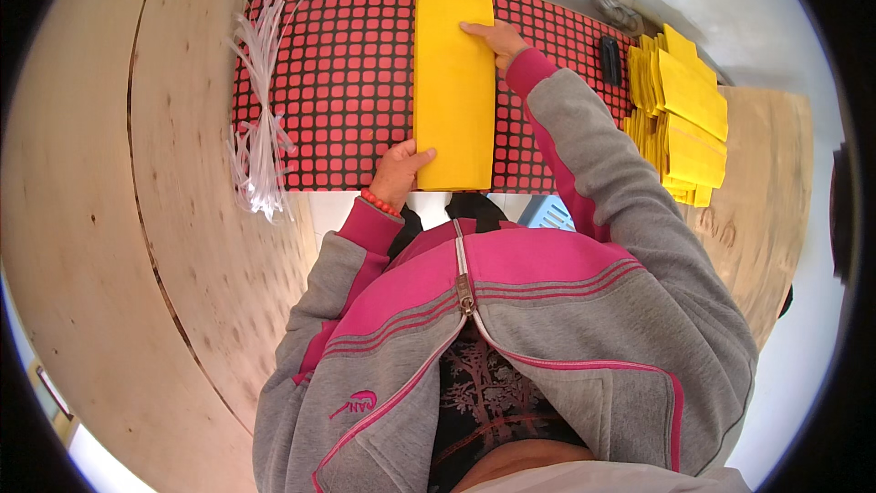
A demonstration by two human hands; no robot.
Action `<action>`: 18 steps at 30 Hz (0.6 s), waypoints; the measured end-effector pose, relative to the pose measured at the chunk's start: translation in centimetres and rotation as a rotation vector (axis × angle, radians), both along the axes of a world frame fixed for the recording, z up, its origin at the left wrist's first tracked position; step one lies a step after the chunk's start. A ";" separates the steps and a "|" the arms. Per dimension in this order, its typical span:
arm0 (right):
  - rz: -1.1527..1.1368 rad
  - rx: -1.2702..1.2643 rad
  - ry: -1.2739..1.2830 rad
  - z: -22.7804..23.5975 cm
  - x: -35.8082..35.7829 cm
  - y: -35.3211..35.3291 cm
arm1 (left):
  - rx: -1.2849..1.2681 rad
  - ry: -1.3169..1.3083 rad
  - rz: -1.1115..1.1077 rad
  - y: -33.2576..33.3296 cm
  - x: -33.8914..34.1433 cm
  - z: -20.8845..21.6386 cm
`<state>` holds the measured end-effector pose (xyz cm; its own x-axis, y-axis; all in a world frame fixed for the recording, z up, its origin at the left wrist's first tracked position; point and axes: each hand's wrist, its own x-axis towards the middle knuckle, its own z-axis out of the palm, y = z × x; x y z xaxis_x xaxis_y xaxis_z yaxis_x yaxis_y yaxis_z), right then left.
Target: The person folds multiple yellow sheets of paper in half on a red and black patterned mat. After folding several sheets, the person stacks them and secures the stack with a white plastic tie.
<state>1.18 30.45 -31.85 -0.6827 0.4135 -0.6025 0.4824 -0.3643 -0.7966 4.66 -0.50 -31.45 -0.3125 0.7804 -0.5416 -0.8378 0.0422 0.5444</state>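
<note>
A long yellow folded sheet [453, 91], perhaps cloth or paper, lies lengthwise on a table covered with a red-and-black checked cloth [347, 82]. My left hand [400, 173] grips its near left edge, with the thumb on top and the other fingers partly hidden at the side. Farther up, my right hand [500, 41] holds the far right edge. That thumb also rests on the yellow surface, while its fingers curl out of sight along the edge. A red bead bracelet [380, 204] circles my left wrist.
At the table's left end lies a bundle of clear plastic strips [263, 91]. Stacked yellow folded pieces [689, 96] sit at the right, beside a small black object [610, 61]. Wooden panels [82, 173] stand on the left. Below the front edge shows a light-blue slotted plastic thing [549, 214].
</note>
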 end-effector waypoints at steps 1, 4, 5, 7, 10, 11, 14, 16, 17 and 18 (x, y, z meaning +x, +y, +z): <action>-0.008 -0.003 0.016 -0.1 0.0 0.0 | 0.001 0.005 0.002 0.0 0.1 -0.1; -0.019 -0.009 0.060 -0.3 0.1 -0.1 | 0.008 0.017 0.008 -0.2 0.3 -0.2; -0.019 0.003 0.060 -0.3 0.2 -0.2 | 0.007 0.029 0.004 -0.2 0.4 -0.3; -0.013 0.025 0.042 -0.1 0.2 -0.4 | -0.010 0.036 0.000 -0.3 0.5 -0.2; -0.019 0.061 0.000 0.1 0.2 -0.4 | -0.052 0.028 -0.020 -0.5 0.6 -0.3; -0.035 0.061 -0.007 0.0 0.1 -0.4 | -0.073 0.026 -0.040 -0.8 0.7 -0.3; -0.022 0.046 0.009 -0.7 0.0 0.3 | -0.152 -0.018 -0.067 -1.5 1.4 -1.0; 0.006 0.033 0.024 -1.6 0.5 0.6 | -0.089 -0.116 -0.031 -2.4 2.2 -1.5; 0.022 0.035 0.043 -2.0 0.4 0.8 | -0.067 -0.149 -0.034 -2.7 2.6 -1.7; 0.025 0.044 0.053 -2.2 0.1 1.0 | -0.052 -0.178 -0.030 -3.0 2.9 -1.8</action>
